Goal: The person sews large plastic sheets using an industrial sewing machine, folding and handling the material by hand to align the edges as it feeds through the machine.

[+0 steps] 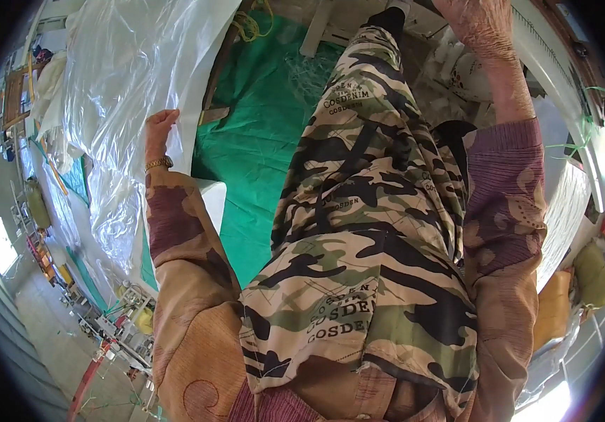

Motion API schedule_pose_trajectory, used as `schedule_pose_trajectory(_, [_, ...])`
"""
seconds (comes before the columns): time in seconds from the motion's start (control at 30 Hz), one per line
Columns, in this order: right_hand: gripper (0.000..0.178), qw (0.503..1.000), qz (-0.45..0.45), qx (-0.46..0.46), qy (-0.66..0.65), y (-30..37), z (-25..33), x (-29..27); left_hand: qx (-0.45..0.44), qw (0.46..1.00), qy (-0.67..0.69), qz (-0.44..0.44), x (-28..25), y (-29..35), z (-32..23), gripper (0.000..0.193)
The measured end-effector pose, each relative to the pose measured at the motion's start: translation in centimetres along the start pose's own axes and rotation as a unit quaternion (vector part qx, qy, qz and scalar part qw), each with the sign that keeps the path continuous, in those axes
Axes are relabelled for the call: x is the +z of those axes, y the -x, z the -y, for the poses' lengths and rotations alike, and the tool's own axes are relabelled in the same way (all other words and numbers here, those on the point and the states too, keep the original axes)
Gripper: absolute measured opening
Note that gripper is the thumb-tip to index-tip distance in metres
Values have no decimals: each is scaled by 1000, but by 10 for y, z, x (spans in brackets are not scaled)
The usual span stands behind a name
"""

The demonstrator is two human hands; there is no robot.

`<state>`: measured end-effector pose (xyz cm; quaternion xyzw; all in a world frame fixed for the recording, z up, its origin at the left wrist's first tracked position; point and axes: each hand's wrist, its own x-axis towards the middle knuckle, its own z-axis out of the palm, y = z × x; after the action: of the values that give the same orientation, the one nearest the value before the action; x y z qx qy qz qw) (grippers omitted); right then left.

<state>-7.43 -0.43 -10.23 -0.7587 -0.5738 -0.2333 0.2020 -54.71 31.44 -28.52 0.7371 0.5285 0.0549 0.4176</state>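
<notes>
My left hand [159, 133] rests its fingers against the edge of a large clear plastic sheet [123, 77] draped over white material at the left; a gold wristband sits on that wrist. Reaching up to the top right, my right hand [482, 27] touches a white bundle [461, 67] beside a long white curved edge [552, 63]; whether its fingers grip anything is hidden. Between my arms my camouflage-trousered leg [358, 211] stretches away from me, foot in a dark sock [390, 17] near the top.
A green tarp [256, 148] covers the floor under the leg. Yellow rope [249, 24] lies at its far end. A white box corner [211, 197] sits by my left forearm. Yellow-green bags [591, 271] and cluttered shelves line the sides.
</notes>
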Motion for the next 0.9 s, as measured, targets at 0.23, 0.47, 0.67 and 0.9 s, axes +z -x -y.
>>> schedule_pose_trajectory(0.23, [38, 1000, 9, -1, -6, 2, -1, -1, 83, 980, -94, -154, -9, -26, 30, 22])
schedule_pose_trajectory(0.47, [39, 1000, 12, -4, -14, 2, -4, -3, 215, 865, 202, -407, -79, 31, -3, 17])
schedule_pose_trajectory(0.67, [38, 989, 117, 73, 50, 6, -10, 6, 227, 946, -133, -190, 43, 63, -17, 13])
schedule_pose_trajectory(0.9, [32, 951, 6, -67, -301, 54, 85, 29, 286, 946, -96, -119, 66, 149, -91, 9])
